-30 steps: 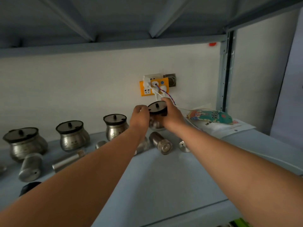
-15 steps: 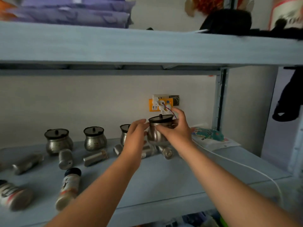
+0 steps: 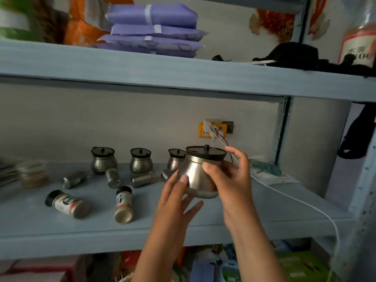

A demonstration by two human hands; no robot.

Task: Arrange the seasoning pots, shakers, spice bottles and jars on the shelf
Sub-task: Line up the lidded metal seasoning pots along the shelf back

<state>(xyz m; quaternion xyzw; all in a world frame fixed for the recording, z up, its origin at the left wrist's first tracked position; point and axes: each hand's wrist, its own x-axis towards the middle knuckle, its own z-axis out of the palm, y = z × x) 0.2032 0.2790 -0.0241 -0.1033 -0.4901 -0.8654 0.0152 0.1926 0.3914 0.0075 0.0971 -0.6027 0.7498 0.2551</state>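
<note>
A steel seasoning pot with a black lid (image 3: 200,176) hangs in the air in front of the blue-grey shelf (image 3: 142,231). My right hand (image 3: 230,180) grips its right side, thumb across the front. My left hand (image 3: 177,198) touches its lower left side with straight fingers. Three matching pots (image 3: 103,160) (image 3: 141,161) (image 3: 176,159) stand upright at the back wall. Several steel shakers (image 3: 113,178) lie on their sides before them. Two spice bottles with black caps (image 3: 66,203) (image 3: 123,204) lie flat nearer the front edge.
An orange wall socket (image 3: 212,130) with plugs sits behind the pot; a white cable (image 3: 295,198) runs from it across the shelf's right side. A printed packet (image 3: 268,169) lies at the right. The upper shelf (image 3: 183,72) carries purple packs (image 3: 152,29) and black cloth.
Both hands have drawn the pot away from the wall toward me and a little lower. The camera pulled back, so the front edge and the upper shelf came into view.
</note>
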